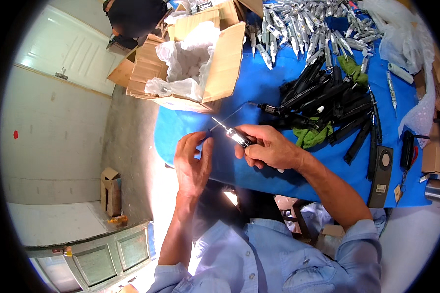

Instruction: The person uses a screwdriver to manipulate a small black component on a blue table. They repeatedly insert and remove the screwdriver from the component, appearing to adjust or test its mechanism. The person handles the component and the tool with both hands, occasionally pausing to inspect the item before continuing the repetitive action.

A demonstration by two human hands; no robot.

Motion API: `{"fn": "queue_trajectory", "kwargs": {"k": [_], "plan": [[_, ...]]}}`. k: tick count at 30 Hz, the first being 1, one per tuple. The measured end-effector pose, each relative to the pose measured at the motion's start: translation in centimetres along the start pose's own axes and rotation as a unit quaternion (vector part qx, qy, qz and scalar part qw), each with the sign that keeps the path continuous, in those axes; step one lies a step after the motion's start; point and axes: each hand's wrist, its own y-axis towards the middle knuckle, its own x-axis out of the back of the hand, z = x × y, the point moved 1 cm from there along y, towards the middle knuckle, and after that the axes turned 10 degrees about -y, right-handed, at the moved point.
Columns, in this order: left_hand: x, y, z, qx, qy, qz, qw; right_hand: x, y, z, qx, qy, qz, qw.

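Note:
My right hand (274,146) grips a small tool with a black and clear handle (239,137) and a thin metal shaft (218,122) that points up and left. My left hand (193,161) is beside the shaft, thumb and forefinger curled toward each other; whatever sits between their tips is too small to make out. Just beyond my hands, a second black-handled tool (269,109) lies with a thin bent rod (234,111) reaching toward the left fingertips. To the right of it spreads a heap of long black tools (337,97), with green cloth (314,136) tucked among them.
A blue-covered table (181,128) carries an open cardboard box (225,63) lined with white plastic, and a large pile of grey pen-shaped tools (298,31). Toward the right are a flat grey device (380,176) and clear plastic wrap (415,58). Another person (137,17) is across the table.

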Motion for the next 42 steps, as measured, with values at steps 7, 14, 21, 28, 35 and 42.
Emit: {"fn": "queue_trajectory", "kwargs": {"k": [7,14,21,28,35,42], "plan": [[-1.0,0.0,-2.4,0.257,-0.361,0.001,0.896,-1.2,-0.4,1.3,-0.039,-0.006,0.045,0.998],[-1.2,-0.5,-1.8,0.265,-0.38,-0.007,0.886,-1.4,-0.3,0.7,-0.046,-0.024,0.067,0.996],[-1.7,-0.6,-0.1,0.291,-0.444,-0.05,0.846,-1.0,-0.2,0.1,-0.069,-0.042,0.075,0.994],[-2.3,-0.9,0.5,0.322,-0.531,-0.067,0.781,-1.5,-0.2,0.9,-0.073,-0.041,0.049,0.995],[-2.1,-0.9,1.2,0.328,-0.554,-0.042,0.764,-1.1,0.0,0.3,-0.063,-0.06,0.067,0.994],[-2.0,-1.3,1.8,0.315,-0.565,-0.005,0.762,-1.3,0.0,0.9,-0.058,-0.057,0.062,0.995]]}}
